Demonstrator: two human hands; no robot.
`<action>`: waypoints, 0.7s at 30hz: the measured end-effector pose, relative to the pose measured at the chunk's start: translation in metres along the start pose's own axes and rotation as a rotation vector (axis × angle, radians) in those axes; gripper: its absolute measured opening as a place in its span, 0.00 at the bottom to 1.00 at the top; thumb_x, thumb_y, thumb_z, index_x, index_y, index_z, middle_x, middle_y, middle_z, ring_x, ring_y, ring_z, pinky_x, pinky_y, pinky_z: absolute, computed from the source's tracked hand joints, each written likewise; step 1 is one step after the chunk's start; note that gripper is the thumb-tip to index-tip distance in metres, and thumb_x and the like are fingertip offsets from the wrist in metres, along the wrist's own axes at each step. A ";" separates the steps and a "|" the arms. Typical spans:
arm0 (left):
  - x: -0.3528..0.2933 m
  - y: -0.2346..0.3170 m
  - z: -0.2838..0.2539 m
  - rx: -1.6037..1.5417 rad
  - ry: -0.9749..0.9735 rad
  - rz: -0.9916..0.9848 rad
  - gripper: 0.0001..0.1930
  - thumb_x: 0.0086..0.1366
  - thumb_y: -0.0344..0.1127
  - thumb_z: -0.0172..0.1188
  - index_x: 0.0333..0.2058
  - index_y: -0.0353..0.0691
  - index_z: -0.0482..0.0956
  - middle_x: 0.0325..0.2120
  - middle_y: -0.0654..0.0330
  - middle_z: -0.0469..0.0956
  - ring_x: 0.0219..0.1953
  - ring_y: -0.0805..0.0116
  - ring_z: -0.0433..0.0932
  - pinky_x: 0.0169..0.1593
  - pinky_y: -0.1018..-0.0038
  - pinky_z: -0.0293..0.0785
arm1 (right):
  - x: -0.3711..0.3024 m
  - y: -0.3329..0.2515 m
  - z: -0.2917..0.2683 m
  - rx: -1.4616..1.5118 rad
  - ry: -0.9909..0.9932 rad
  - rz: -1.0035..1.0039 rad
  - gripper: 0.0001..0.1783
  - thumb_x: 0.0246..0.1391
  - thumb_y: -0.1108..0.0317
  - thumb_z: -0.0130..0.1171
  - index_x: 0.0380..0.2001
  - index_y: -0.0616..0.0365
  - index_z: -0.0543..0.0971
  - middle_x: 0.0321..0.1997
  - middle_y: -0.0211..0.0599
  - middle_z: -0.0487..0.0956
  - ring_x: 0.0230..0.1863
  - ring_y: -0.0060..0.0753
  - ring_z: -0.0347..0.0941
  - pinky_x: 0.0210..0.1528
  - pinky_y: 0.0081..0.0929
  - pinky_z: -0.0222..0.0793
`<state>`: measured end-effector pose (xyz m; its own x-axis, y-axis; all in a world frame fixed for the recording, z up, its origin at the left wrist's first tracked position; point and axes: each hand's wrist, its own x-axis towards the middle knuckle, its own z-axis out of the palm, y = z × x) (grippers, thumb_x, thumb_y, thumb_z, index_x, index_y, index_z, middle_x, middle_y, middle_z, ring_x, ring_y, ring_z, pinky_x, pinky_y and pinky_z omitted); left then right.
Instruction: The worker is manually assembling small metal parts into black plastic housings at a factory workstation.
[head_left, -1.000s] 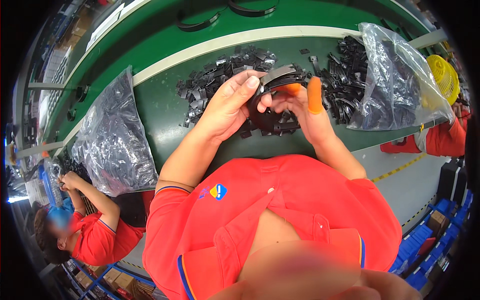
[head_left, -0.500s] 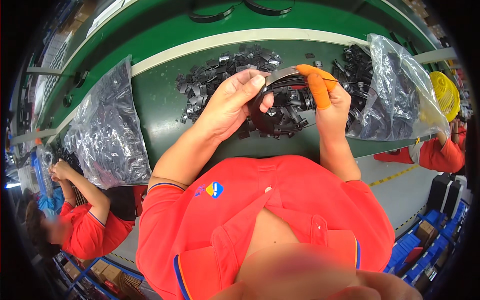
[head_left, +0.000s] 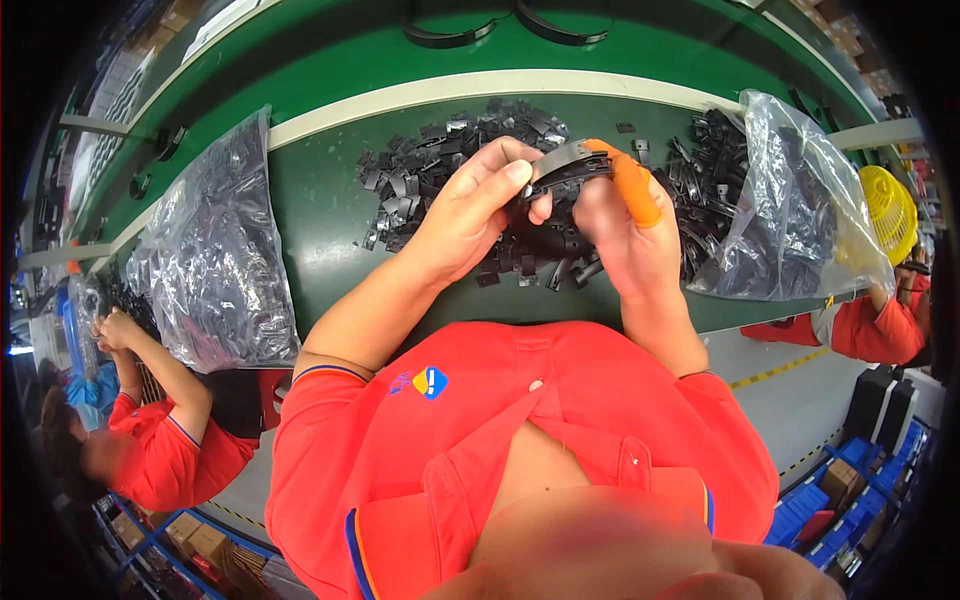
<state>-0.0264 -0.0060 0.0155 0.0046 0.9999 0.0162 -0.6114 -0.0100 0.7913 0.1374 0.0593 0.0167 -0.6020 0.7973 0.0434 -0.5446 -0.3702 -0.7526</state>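
Note:
Above the table I hold a curved band (head_left: 565, 168), black with a shiny grey outer face, shaped like a headphone headband. My left hand (head_left: 470, 205) pinches its left end between thumb and fingers. At the band's right end, my right hand (head_left: 640, 230) grips with fingers in orange finger covers (head_left: 632, 185); its thumb is blurred. Beneath and behind both hands spreads a heap of small black clip-like parts (head_left: 400, 185) on the green tabletop (head_left: 325, 240).
Clear plastic bags of dark parts lie at left (head_left: 215, 260) and right (head_left: 775, 220). More black bands (head_left: 450, 38) rest on the far green surface, behind a pale ledge (head_left: 400, 98). A yellow basket (head_left: 885, 205) stands far right. Co-workers in red sit left (head_left: 190, 450) and right (head_left: 875, 325).
My right hand has moved slightly left and lower, with its fingers drawn in closer around the band's right end. The thin strand trailing right from it is no longer visible.

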 end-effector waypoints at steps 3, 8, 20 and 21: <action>0.003 0.003 -0.001 -0.004 0.003 -0.037 0.14 0.64 0.45 0.51 0.36 0.38 0.68 0.28 0.64 0.70 0.29 0.77 0.67 0.37 0.79 0.64 | 0.001 0.000 0.005 0.069 0.026 0.070 0.19 0.60 0.60 0.44 0.45 0.65 0.71 0.27 0.34 0.76 0.21 0.21 0.66 0.30 0.26 0.64; 0.002 0.004 -0.001 0.204 -0.073 -0.017 0.15 0.63 0.47 0.52 0.30 0.39 0.69 0.27 0.66 0.68 0.28 0.79 0.65 0.35 0.81 0.63 | 0.001 0.003 0.009 -0.034 -0.018 0.051 0.19 0.61 0.60 0.44 0.45 0.66 0.71 0.27 0.34 0.75 0.22 0.22 0.67 0.31 0.25 0.66; 0.001 0.002 -0.005 0.514 -0.070 0.048 0.13 0.64 0.41 0.50 0.26 0.37 0.69 0.26 0.65 0.70 0.29 0.78 0.66 0.36 0.80 0.64 | -0.001 0.006 0.017 -0.239 -0.004 0.049 0.18 0.60 0.61 0.45 0.43 0.66 0.72 0.22 0.26 0.69 0.23 0.16 0.61 0.27 0.15 0.56; 0.000 -0.001 -0.006 0.508 -0.059 0.038 0.13 0.64 0.41 0.50 0.26 0.37 0.69 0.26 0.65 0.70 0.29 0.78 0.66 0.36 0.80 0.64 | -0.002 0.004 0.022 -0.470 -0.022 0.005 0.16 0.59 0.63 0.47 0.42 0.65 0.72 0.23 0.24 0.69 0.23 0.13 0.60 0.25 0.13 0.54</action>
<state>-0.0307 -0.0058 0.0113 0.0437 0.9963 0.0737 -0.1505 -0.0664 0.9864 0.1239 0.0455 0.0280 -0.6186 0.7842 0.0490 -0.2215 -0.1142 -0.9684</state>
